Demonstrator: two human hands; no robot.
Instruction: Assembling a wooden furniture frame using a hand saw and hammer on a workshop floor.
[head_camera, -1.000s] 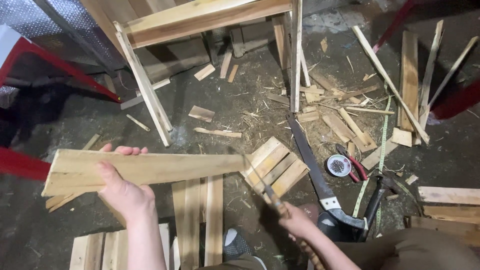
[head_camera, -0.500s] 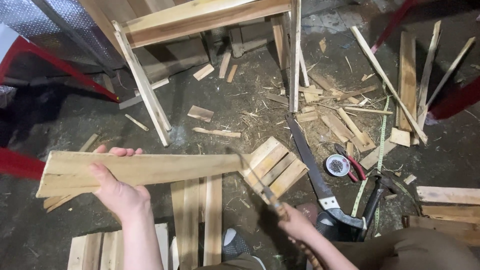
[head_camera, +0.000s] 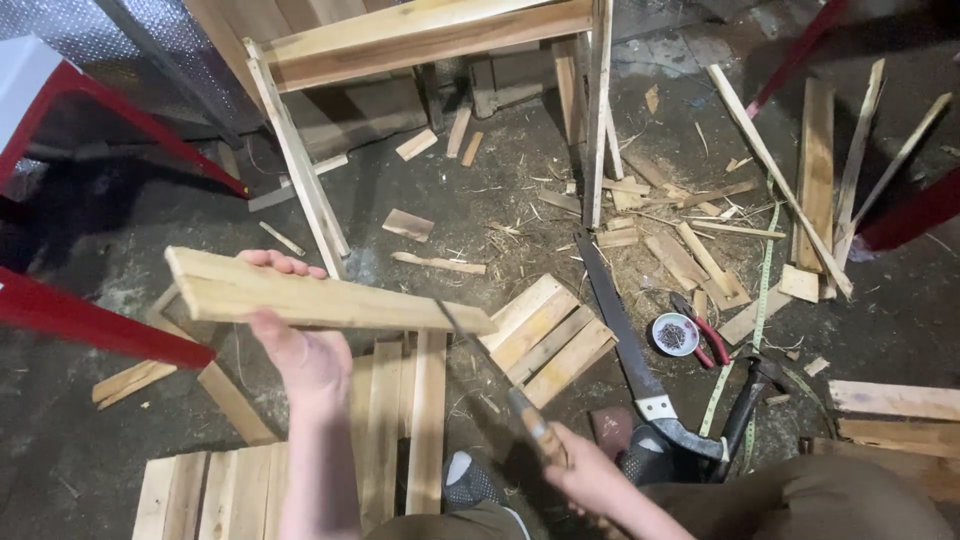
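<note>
My left hand (head_camera: 300, 345) grips a pale wooden plank (head_camera: 330, 296) from below and holds it level above the floor, its right end slightly lower. My right hand (head_camera: 580, 470) is closed on the wooden handle of a long thin blade, a knife (head_camera: 490, 365), whose tip reaches up to the plank's right end. Several short boards (head_camera: 385, 420) lie side by side on the floor under the plank.
A hand saw (head_camera: 625, 350) lies on the floor to the right, beside a small round tin of nails (head_camera: 674, 334), red-handled pliers (head_camera: 705, 335), a tape measure strip (head_camera: 760, 300) and a hammer (head_camera: 745, 405). A wooden frame (head_camera: 420, 35) stands at the back. Red metal legs (head_camera: 100, 325) sit left. Wood offcuts litter the ground.
The plank has shifted to the right and tilted, its right end dropping a little. The knife has swung up so its tip meets the plank's right end.
</note>
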